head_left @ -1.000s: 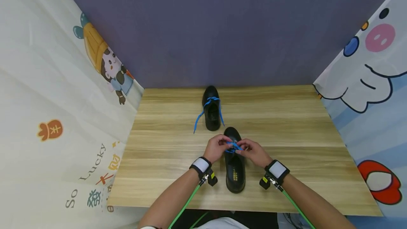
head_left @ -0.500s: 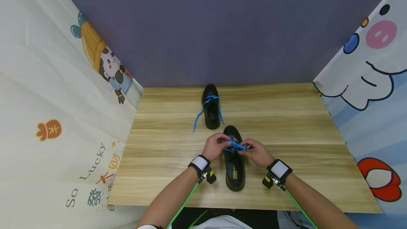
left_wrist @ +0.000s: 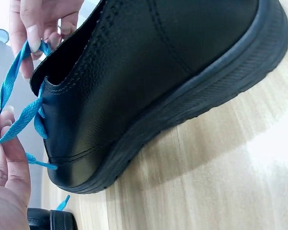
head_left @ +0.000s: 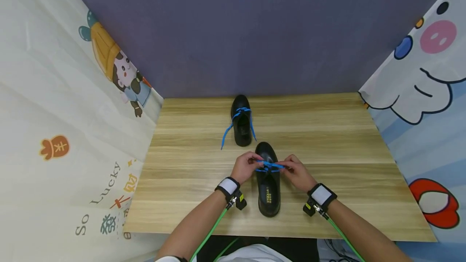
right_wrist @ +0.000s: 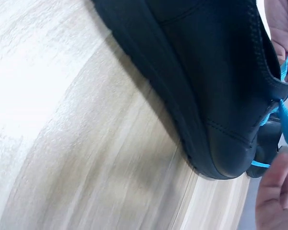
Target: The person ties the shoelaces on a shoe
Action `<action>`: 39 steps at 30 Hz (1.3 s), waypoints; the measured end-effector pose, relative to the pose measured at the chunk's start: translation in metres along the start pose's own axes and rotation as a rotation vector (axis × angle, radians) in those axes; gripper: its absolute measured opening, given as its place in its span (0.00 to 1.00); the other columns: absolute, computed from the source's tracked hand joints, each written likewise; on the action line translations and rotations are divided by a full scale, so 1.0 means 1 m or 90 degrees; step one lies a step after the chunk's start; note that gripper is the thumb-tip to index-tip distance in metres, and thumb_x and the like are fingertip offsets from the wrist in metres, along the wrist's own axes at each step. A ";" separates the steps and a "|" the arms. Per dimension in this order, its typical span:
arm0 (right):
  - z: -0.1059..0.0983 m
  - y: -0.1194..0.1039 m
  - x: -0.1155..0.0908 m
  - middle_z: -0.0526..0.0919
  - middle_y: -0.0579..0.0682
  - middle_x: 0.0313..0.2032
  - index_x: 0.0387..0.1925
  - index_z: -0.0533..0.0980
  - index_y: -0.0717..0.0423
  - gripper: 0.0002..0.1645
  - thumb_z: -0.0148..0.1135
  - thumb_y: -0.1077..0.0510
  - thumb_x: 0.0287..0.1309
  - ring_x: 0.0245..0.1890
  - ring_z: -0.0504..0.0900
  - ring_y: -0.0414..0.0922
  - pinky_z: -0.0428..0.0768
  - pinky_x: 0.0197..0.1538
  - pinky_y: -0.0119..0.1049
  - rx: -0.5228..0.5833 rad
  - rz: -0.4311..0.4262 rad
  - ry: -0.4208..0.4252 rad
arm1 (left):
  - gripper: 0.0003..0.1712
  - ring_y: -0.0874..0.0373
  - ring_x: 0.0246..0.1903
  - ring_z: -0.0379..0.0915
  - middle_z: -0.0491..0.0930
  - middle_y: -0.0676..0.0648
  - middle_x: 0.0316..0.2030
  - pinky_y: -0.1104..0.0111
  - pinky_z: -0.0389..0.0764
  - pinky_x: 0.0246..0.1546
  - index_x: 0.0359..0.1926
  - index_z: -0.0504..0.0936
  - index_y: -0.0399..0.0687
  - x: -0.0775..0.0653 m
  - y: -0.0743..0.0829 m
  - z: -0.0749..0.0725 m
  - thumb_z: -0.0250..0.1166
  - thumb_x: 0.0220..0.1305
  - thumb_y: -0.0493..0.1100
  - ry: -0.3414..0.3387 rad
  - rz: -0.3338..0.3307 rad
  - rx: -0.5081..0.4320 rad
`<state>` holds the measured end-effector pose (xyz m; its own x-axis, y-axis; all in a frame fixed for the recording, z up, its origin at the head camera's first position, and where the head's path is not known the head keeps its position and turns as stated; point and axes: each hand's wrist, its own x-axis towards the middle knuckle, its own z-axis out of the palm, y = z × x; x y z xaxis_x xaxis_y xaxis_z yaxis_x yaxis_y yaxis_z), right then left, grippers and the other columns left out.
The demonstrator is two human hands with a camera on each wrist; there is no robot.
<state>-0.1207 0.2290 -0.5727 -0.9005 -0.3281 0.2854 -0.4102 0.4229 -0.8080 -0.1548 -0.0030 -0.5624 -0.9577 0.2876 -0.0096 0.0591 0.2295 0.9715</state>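
A black leather shoe (head_left: 268, 197) stands on the wooden table, toe away from me, with a bright blue shoelace (head_left: 272, 165) across its front. At the shoe's left side my left hand (head_left: 244, 168) pinches one part of the lace between thumb and fingers; the left wrist view shows this hand (left_wrist: 9, 175) with lace strands (left_wrist: 24, 117) crossing at its fingertips. On the other side my right hand (head_left: 296, 174) pinches the lace too, drawing it out level over the shoe. In the right wrist view, fingers (right_wrist: 277, 184) meet the lace (right_wrist: 287, 124) at the right edge.
A second black shoe (head_left: 242, 130) stands farther back, its blue lace ends (head_left: 226, 136) hanging loose at both sides. The wooden table (head_left: 196, 132) ends at a dark wall (head_left: 255, 31), with printed curtains (head_left: 73, 92) at left and right. Green cables (head_left: 211, 229) run from both wrist cameras.
My right hand has shifted slightly right, its fingers now farther from the shoe's middle, with the lace stretched out more. My left hand keeps nearly the same place on the lace.
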 end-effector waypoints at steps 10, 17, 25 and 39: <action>-0.004 0.002 0.004 0.80 0.57 0.35 0.41 0.80 0.68 0.13 0.63 0.79 0.55 0.33 0.83 0.55 0.82 0.38 0.31 0.018 0.045 0.022 | 0.05 0.64 0.30 0.81 0.85 0.43 0.37 0.74 0.77 0.31 0.39 0.85 0.36 0.001 0.000 -0.004 0.70 0.61 0.31 0.000 0.000 0.007; -0.008 0.000 0.004 0.84 0.53 0.34 0.37 0.83 0.63 0.10 0.66 0.75 0.55 0.34 0.84 0.42 0.82 0.38 0.30 -0.019 0.096 0.043 | 0.05 0.61 0.32 0.81 0.84 0.44 0.37 0.74 0.77 0.32 0.39 0.85 0.38 -0.001 0.000 -0.006 0.70 0.62 0.33 -0.001 0.006 0.024; -0.013 -0.004 0.003 0.84 0.62 0.36 0.40 0.78 0.67 0.06 0.61 0.75 0.62 0.35 0.84 0.46 0.83 0.39 0.33 0.044 0.124 0.001 | 0.04 0.65 0.31 0.77 0.83 0.46 0.36 0.74 0.76 0.33 0.39 0.85 0.40 -0.005 -0.001 -0.007 0.71 0.62 0.34 -0.004 0.006 0.051; -0.032 0.011 -0.012 0.82 0.65 0.34 0.43 0.77 0.74 0.08 0.54 0.70 0.70 0.36 0.84 0.43 0.85 0.42 0.41 0.104 0.136 -0.048 | 0.08 0.60 0.36 0.81 0.83 0.44 0.38 0.72 0.80 0.38 0.39 0.86 0.35 -0.009 -0.012 -0.021 0.71 0.62 0.36 0.006 0.042 0.037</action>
<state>-0.1189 0.2646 -0.5680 -0.9483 -0.3107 0.0655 -0.1779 0.3489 -0.9201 -0.1528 -0.0282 -0.5692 -0.9537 0.2953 0.0561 0.1380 0.2642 0.9545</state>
